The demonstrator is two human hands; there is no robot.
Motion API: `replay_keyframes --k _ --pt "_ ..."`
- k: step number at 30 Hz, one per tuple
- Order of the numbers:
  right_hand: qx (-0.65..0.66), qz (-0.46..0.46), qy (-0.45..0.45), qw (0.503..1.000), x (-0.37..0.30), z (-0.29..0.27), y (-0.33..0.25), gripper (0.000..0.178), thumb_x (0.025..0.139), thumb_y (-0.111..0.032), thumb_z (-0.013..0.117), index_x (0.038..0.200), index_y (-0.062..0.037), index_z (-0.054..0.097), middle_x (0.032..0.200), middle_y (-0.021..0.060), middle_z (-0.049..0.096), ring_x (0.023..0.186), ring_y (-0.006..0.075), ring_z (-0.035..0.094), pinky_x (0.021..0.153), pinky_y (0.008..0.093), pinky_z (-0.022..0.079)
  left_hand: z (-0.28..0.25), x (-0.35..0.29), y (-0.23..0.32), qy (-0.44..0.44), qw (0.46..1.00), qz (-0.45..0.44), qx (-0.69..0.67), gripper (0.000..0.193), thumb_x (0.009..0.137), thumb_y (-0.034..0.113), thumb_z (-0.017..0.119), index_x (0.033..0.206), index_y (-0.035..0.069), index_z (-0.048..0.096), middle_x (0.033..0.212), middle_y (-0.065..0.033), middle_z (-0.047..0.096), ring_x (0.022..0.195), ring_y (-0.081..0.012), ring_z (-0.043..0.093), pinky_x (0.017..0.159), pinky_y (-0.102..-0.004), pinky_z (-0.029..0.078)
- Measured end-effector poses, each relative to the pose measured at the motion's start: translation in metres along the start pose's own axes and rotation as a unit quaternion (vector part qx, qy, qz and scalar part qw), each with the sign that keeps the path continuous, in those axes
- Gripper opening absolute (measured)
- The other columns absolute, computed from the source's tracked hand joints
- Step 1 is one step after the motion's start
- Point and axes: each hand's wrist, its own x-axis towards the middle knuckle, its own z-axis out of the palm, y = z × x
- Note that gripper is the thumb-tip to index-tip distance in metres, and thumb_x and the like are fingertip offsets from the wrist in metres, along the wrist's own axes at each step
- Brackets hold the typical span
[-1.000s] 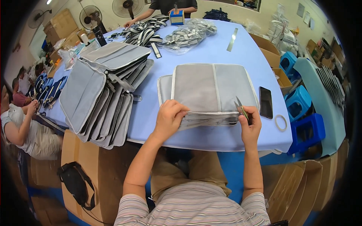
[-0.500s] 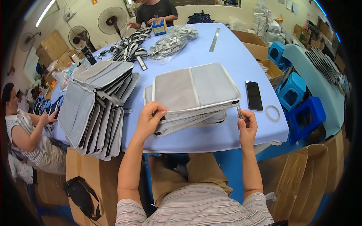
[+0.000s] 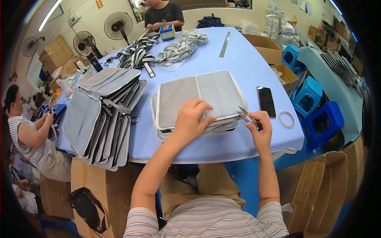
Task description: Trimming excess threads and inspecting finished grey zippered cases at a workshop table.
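A grey zip-style fabric case [image 3: 220, 89] with pale piping lies on top of a small stack of similar cases, in front of me on the table. My left hand [image 3: 192, 119] rests on its near edge, thumb and forefinger apart, the thumb along the piping. In my right hand [image 3: 260, 129] is a pair of small scissors [image 3: 247, 115]. Their blades stand parted and point up-left, close to the case's near right corner. From this view I cannot tell whether the blades touch the piping.
A leaning pile of grey cases [image 3: 83, 119] stands to the left. Behind lie black-and-white straps [image 3: 139, 51], a plastic bag of webbing [image 3: 178, 51] and a metal ruler [image 3: 225, 44]. A phone [image 3: 266, 102] and a tape ring [image 3: 286, 119] lie right. Two people work at the far and left sides.
My left hand has left the case's left corner and moved right along its near edge. The top case now lies flatter and squarer on the stack. The scissors have turned, blades pointing left.
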Motion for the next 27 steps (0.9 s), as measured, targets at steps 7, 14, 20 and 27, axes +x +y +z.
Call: replay_keyframes --k 7,14,20,27 --pt "-0.166 -0.026 -0.138 0.976 0.035 -0.014 -0.028 0.027 0.065 -0.012 0.074 0.090 -0.0052 0.065 0.077 0.0065 0.052 0.067 0.0180 0.051 0.059 0.0278 0.042 0.019 -0.007 0.001 -0.077 0.993 -0.086 0.004 0.047 0.067 0.018 0.073 0.109 0.007 0.053 0.109 -0.0123 0.052 0.104 -0.0316 0.047 0.090 -0.0384 0.038" --pt "-0.249 -0.107 -0.205 0.941 0.040 -0.007 -0.025 0.025 0.062 -0.016 0.074 0.083 -0.0068 0.065 0.074 0.0050 0.054 0.069 0.0219 0.053 0.060 0.0328 0.042 0.021 -0.010 0.003 -0.075 0.991 -0.109 0.016 0.054 0.065 0.018 0.074 0.113 0.008 0.050 0.110 -0.0115 0.052 0.105 -0.0304 0.047 0.089 -0.0383 0.038" --pt "-0.260 -0.131 -0.208 0.934 0.038 -0.002 -0.022 0.023 0.062 -0.017 0.074 0.081 -0.0078 0.065 0.074 0.0043 0.054 0.070 0.0212 0.053 0.061 0.0326 0.042 0.024 -0.013 0.003 -0.074 0.991 -0.110 0.017 0.056 0.063 0.019 0.076 0.112 0.009 0.051 0.108 -0.0102 0.054 0.105 -0.0292 0.048 0.089 -0.0380 0.037" --pt "-0.251 -0.117 -0.208 0.938 0.042 -0.003 -0.021 0.022 0.063 -0.018 0.073 0.081 -0.0081 0.065 0.074 0.0042 0.054 0.070 0.0213 0.053 0.061 0.0326 0.041 0.026 -0.011 -0.002 -0.054 0.993 -0.103 0.021 0.056 0.062 0.021 0.076 0.110 0.009 0.052 0.107 -0.0102 0.054 0.103 -0.0296 0.049 0.088 -0.0382 0.038"
